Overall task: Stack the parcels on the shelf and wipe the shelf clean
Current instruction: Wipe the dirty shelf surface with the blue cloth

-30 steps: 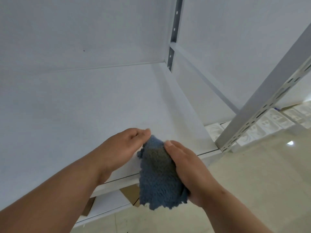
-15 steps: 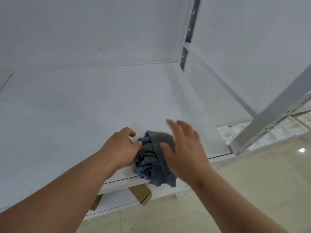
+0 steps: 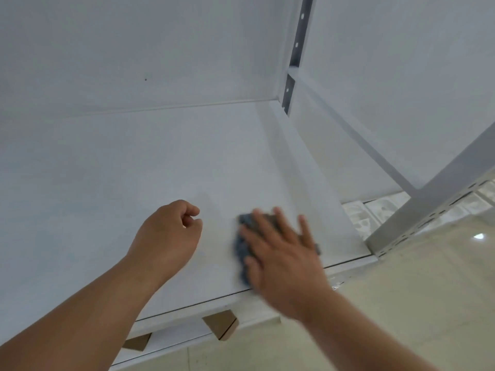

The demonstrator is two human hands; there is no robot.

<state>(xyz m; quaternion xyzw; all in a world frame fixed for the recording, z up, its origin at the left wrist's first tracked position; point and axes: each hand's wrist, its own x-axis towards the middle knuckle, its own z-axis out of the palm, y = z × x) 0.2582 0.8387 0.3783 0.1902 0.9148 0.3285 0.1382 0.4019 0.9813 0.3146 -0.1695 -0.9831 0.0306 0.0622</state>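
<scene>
A blue fluffy cloth (image 3: 242, 246) lies on the white shelf board (image 3: 128, 162) near its front right corner. My right hand (image 3: 281, 253) lies flat on the cloth with fingers spread, pressing it to the board and covering most of it; hand and cloth are blurred. To the left, my left hand (image 3: 168, 236) hovers over the board with fingers loosely curled and nothing in it. The corners of two brown cardboard parcels (image 3: 221, 328) (image 3: 136, 344) stick out on the lower shelf, mostly hidden under the board.
A slotted grey upright (image 3: 428, 210) stands at the shelf's front right corner, and another upright (image 3: 294, 49) at the back right corner. White walls close the back and right. White moulded trays (image 3: 375, 210) lie beyond, on the beige tiled floor (image 3: 428, 303).
The cloth went from being held in both hands at the shelf edge to lying on the board. My left hand let go and moved left; my right hand flattened onto it, sliding right.
</scene>
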